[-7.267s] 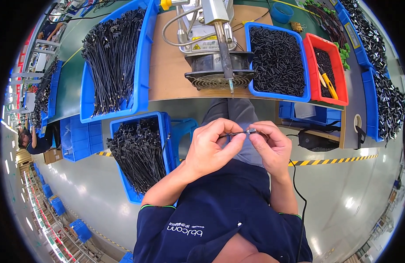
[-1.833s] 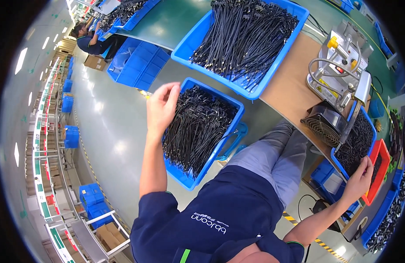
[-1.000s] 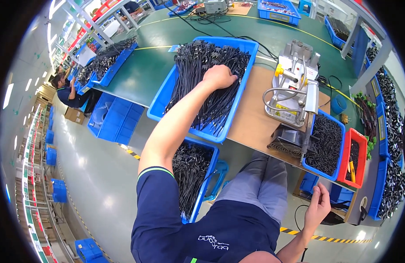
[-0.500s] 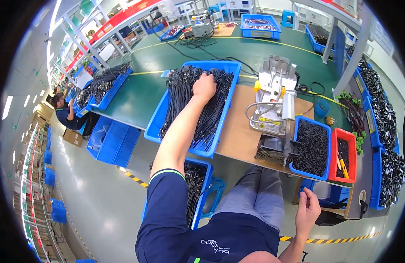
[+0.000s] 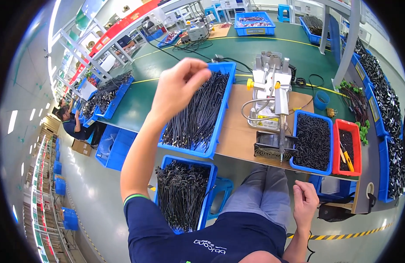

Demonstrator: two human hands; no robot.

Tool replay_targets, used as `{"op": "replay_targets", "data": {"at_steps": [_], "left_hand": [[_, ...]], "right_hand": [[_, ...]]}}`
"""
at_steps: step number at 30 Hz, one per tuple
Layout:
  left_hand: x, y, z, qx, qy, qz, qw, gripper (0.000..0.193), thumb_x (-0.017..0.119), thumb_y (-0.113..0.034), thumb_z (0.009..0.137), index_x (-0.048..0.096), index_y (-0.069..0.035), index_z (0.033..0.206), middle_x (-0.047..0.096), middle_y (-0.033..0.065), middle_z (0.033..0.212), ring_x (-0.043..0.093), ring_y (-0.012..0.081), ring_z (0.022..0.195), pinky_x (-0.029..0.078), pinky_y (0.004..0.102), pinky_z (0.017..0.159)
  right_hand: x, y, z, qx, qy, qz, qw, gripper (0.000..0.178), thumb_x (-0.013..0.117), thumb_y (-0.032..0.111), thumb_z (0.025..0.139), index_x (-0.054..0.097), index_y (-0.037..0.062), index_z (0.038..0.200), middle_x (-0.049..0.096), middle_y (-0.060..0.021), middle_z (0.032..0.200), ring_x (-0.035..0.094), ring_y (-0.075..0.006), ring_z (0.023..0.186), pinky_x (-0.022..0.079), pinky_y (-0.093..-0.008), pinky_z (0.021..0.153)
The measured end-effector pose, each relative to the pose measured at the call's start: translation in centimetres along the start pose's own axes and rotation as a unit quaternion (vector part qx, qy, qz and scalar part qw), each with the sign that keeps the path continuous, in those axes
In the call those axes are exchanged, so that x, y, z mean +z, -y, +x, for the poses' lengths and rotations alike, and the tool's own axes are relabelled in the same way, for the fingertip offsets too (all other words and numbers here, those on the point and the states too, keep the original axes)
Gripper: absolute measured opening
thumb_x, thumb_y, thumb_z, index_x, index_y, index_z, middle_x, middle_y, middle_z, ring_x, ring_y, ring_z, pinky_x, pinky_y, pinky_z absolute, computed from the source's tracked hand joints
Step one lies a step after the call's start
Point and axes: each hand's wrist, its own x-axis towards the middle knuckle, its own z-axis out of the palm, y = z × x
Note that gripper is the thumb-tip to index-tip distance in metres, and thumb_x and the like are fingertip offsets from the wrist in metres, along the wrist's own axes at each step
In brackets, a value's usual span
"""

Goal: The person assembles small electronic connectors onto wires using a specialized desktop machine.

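My left hand (image 5: 175, 90) hangs raised over the upper-left part of a blue bin (image 5: 228, 90) full of black cables (image 5: 196, 120). Its fingers are curled in with the thumb close to them; whatever may be between them is hidden. Low on the right, beside my lap, my right hand (image 5: 305, 201) has its fingers bent against the thumb, and anything it grips is too small to make out. Between the two hands stands a bench machine (image 5: 268, 98) with a silver arm and yellow knobs, a black round-grilled unit (image 5: 269, 149) at its front.
Right of the machine sit a blue tray of small black pieces (image 5: 314, 142) and a red tray (image 5: 358, 147) holding a yellow-handled tool (image 5: 348, 161). Another bin of black cables (image 5: 182, 193) is below the table edge, near a blue stool (image 5: 222, 190). A metal post (image 5: 349, 48) rises at right.
My left hand has lifted off the cables and moved left and up, toward the camera. My right hand stays near my lap, fingers still bent. The view has shifted slightly.
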Motion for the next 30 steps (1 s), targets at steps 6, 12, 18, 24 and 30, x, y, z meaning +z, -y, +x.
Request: {"op": "replay_targets", "data": {"at_steps": [6, 12, 18, 24, 30], "left_hand": [[1.3, -7.1, -11.7, -0.196, 0.294, -0.334, 0.874, 0.022, 0.084, -0.009, 0.095, 0.076, 0.001, 0.113, 0.078, 0.003, 0.095, 0.07, 0.0078, 0.084, 0.057, 0.0258, 0.074], [10.7, -6.0, -20.0, -0.266, 0.4, -0.387, 0.787, 0.019, 0.079, -0.021, 0.101, 0.078, -0.004, 0.11, 0.076, -0.0009, 0.09, 0.063, 0.0032, 0.078, 0.052, 0.0238, 0.069], [15.7, -7.2, -23.7, -0.326, 0.307, -0.49, 0.748, 0.018, 0.076, -0.018, 0.103, 0.075, -0.002, 0.109, 0.073, -0.0006, 0.089, 0.063, 0.0033, 0.076, 0.051, 0.022, 0.067], [17.4, -7.5, -24.9, -0.34, 0.284, -0.5, 0.745, 0.016, 0.075, -0.017, 0.104, 0.073, -0.001, 0.108, 0.07, -0.0022, 0.089, 0.058, 0.0021, 0.073, 0.047, 0.0203, 0.064], [17.7, -7.1, -25.0, -0.313, 0.293, -0.467, 0.774, 0.016, 0.074, -0.016, 0.104, 0.073, -0.002, 0.111, 0.073, 0.0013, 0.095, 0.061, 0.0028, 0.073, 0.049, 0.0201, 0.061]], "right_hand": [[0.8, 1.9, 0.9, -0.006, 0.043, 0.154, 0.987, 0.015, 0.072, -0.007, 0.097, 0.077, -0.0046, 0.112, 0.074, -0.0112, 0.103, 0.065, -0.0102, 0.082, 0.05, -0.0219, 0.067], [1.6, 4.2, 2.3, -0.071, 0.092, 0.218, 0.969, 0.017, 0.077, -0.004, 0.093, 0.078, -0.0031, 0.111, 0.075, -0.0135, 0.104, 0.069, -0.0154, 0.089, 0.052, -0.0252, 0.073], [1.3, 2.0, 0.1, 0.12, 0.143, 0.284, 0.941, 0.017, 0.072, 0.0, 0.101, 0.077, -0.005, 0.116, 0.076, -0.0125, 0.107, 0.071, -0.0137, 0.092, 0.054, -0.0252, 0.078], [0.9, 0.9, -1.2, 0.154, 0.123, 0.304, 0.932, 0.019, 0.07, 0.001, 0.104, 0.076, -0.0059, 0.121, 0.075, -0.0125, 0.111, 0.072, -0.0144, 0.096, 0.056, -0.0248, 0.081], [1.2, 0.1, -1.3, 0.106, 0.132, 0.285, 0.944, 0.02, 0.072, 0.001, 0.102, 0.078, -0.0031, 0.12, 0.076, -0.0118, 0.11, 0.07, -0.0119, 0.092, 0.054, -0.0224, 0.075]]}}
